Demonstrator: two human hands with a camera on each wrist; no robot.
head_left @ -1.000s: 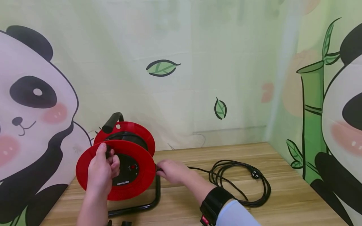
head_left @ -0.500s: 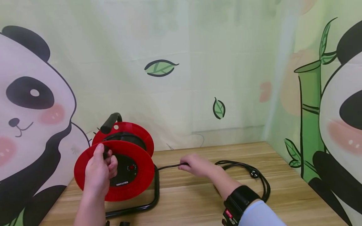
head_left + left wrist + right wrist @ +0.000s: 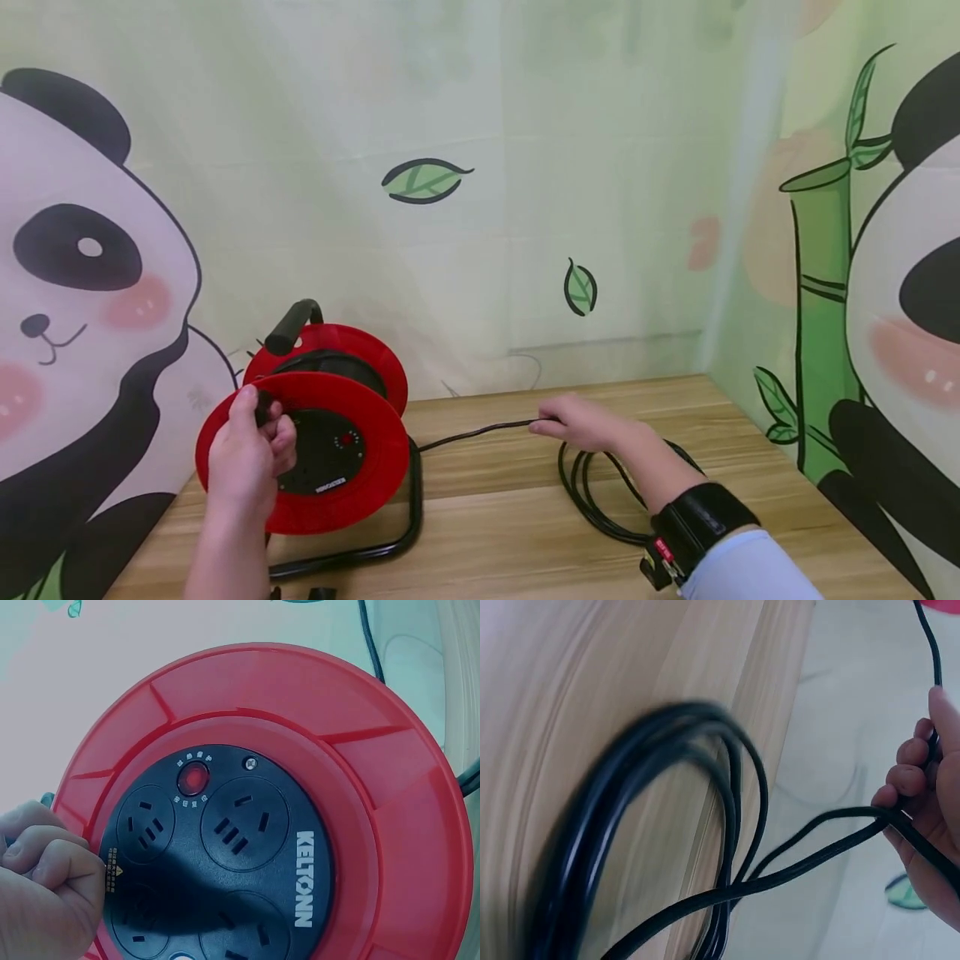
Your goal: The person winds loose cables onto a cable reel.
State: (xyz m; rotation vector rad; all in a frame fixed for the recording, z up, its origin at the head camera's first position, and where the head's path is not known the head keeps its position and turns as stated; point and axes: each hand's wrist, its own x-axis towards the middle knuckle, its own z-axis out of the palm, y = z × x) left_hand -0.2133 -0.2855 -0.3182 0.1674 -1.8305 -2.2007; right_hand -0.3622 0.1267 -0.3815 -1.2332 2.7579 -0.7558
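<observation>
A red cable reel with a black socket panel stands on the left of the table. My left hand grips the small black crank knob on the reel's front disc; in the left wrist view the fingers are curled and the knob is mostly hidden. To the right of the reel my right hand holds the black cable, which runs from the reel's side into the fingers. Under the right forearm lies a loose coil of cable, also close up as a cable coil in the right wrist view.
The reel has a black tubular stand and a black carrying handle. A wooden table meets a printed cloth backdrop. A small black object shows at the bottom edge.
My right hand has moved from beside the reel to the right, along with a longer stretch of cable showing. My left hand has shifted slightly left and down with the knob.
</observation>
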